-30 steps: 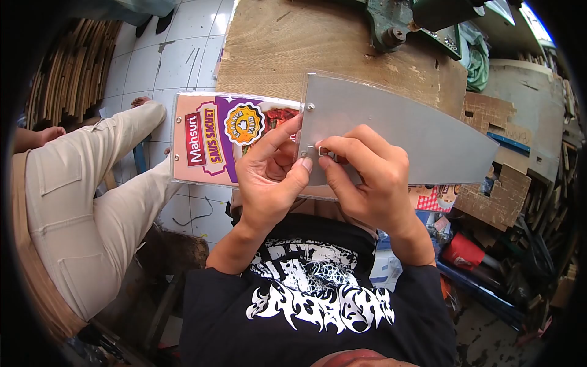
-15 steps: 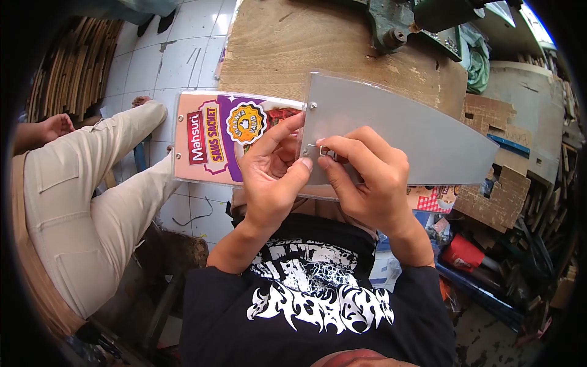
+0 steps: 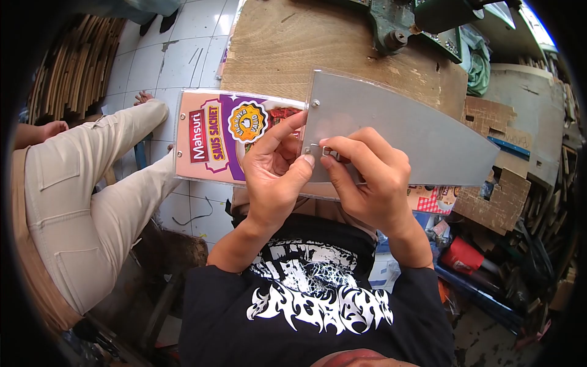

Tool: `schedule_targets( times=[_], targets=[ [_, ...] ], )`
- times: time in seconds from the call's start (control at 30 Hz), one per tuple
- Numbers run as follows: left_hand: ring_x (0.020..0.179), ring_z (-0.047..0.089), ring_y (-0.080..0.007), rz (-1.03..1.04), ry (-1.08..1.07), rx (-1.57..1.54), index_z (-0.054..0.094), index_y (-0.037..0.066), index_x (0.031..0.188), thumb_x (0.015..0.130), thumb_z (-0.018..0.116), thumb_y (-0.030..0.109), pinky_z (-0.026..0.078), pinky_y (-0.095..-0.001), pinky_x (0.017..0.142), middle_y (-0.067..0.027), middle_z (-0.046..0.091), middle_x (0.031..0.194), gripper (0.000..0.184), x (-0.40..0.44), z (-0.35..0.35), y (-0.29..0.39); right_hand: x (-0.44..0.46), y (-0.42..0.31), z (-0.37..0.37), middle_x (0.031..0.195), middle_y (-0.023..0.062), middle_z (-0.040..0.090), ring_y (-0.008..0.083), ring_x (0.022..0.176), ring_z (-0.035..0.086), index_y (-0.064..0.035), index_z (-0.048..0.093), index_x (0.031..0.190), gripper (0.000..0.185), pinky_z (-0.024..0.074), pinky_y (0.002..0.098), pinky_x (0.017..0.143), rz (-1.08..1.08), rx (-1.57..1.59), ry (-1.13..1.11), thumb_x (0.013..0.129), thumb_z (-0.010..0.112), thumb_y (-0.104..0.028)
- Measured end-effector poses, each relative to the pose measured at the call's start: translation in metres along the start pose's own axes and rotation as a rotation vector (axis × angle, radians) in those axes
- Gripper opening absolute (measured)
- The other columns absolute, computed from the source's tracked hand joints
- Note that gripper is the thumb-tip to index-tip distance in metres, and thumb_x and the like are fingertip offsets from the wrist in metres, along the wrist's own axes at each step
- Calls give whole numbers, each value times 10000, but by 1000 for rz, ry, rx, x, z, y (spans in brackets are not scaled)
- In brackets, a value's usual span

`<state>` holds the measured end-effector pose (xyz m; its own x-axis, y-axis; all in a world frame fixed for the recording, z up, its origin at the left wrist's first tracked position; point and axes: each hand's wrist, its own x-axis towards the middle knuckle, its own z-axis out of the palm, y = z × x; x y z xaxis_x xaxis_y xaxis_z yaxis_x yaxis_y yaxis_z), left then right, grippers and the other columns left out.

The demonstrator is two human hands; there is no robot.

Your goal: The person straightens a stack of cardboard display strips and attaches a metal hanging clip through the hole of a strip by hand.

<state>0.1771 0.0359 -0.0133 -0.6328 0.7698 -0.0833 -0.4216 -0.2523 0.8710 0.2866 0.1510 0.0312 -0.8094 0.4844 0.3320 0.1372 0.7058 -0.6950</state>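
Note:
A grey panel (image 3: 403, 128) with a clear plastic border lies face down over a printed "Mahsuri Saus Sachet" panel (image 3: 214, 137). My left hand (image 3: 275, 168) grips the grey panel's left edge, with the thumb on top beside the lower rivet (image 3: 307, 150) and the fingers curled behind. My right hand (image 3: 370, 168) pinches a small bent metal wire piece (image 3: 326, 150) between thumb and index finger. One end of the wire points left, close to the lower rivet; whether it touches is too small to tell. An upper rivet (image 3: 316, 103) shows near the panel's top left corner.
Beyond the panels is a wooden table (image 3: 275, 49) with a green metal machine (image 3: 391, 30) at its far edge. Another person's legs (image 3: 104, 177) are at the left. Cut boards (image 3: 495, 183) and a red object (image 3: 463, 254) lie at the right.
The panels and both my hands have shifted very slightly right. The grip of each hand looks the same. At the left, the other person's hand has moved a little.

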Motion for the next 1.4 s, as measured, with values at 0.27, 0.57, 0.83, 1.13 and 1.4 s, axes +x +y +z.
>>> schedule_targets(
  times=[0.27,0.57,0.83,1.13,1.4],
  targets=[
    [833,613,-77,11,-18,7,511,-56,1340,841,571,-94,481,-202,737,-56,651,925,504,0,-3,-3,0,0,0,752,78,603,164,567,603,-23,701,945,195,457,274,489,9,5,-5,760,736,31],
    [884,632,-97,17,-10,-10,508,-51,1345,844,569,-99,499,-220,786,-95,672,993,507,0,-2,-3,1,1,3,758,67,601,232,550,603,-49,673,917,197,456,330,484,6,14,26,733,741,-30],
    [903,637,-99,27,-43,4,505,-44,1351,848,568,-98,502,-222,792,-96,675,1009,510,0,-5,-4,2,0,2,757,76,607,171,577,611,-28,701,944,200,463,280,492,-3,-18,-4,756,739,30],
    [925,632,-99,18,-33,5,512,-42,1356,838,555,-122,504,-221,800,-91,655,1055,526,0,-3,-3,1,4,10,733,52,570,201,512,571,-44,668,914,185,447,316,459,-131,-125,80,737,716,-22],
    [984,607,-100,54,-65,18,496,-56,1371,833,568,-127,494,-212,818,-75,584,1139,548,-1,-9,-3,3,1,8,744,74,593,188,566,599,-17,689,904,234,474,300,487,-129,-127,43,688,703,72]
  ],
)
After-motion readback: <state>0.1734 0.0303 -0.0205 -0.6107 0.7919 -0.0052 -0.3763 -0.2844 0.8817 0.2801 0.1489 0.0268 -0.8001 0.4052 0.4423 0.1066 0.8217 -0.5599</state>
